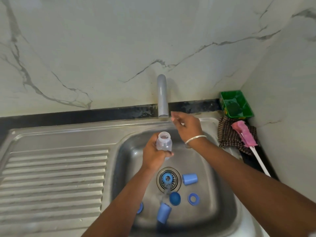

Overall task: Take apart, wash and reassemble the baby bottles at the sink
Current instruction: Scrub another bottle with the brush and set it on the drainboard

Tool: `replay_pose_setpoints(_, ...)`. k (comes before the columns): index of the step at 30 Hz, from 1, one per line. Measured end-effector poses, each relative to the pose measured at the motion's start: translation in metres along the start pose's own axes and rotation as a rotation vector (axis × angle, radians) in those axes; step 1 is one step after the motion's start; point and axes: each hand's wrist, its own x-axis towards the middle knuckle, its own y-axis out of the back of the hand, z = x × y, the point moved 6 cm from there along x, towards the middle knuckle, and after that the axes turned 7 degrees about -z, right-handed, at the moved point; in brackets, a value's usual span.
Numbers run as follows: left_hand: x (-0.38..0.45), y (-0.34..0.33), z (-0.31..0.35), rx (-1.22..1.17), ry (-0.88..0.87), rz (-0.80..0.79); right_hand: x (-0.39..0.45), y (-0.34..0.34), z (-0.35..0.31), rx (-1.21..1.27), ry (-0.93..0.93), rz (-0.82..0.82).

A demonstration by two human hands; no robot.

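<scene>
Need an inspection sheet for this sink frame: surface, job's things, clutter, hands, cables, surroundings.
Surface: steel sink with ribbed drainboard to the left; drain strainer in the basin.
Job's things: clear bottle, capless, mouth up; two blue caps, blue rings, one on the strainer, round blue piece in the basin; another blue part partly hidden by the left arm.
Clutter: pink bottle brush lying on a checked cloth; green tray.
Hands: left hand grips the bottle; right hand near the tap, motion-blurred, hold unclear.
Cables: nothing seen.
Surroundings: marble-pattern walls, dark back ledge.
</scene>
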Motion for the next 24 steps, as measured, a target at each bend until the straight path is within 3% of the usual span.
replay_pose_setpoints(8, 0.009, -0.006, 0.005, -0.079, -0.029, -0.018, 0.038, -0.004, -0.017, 0.090, -0.035, 0.026)
replay_pose_setpoints(24, 0.002, -0.009, 0.011, -0.152, -0.075, -0.056, 0.052, -0.004, -0.051, -0.247, 0.000, -0.061)
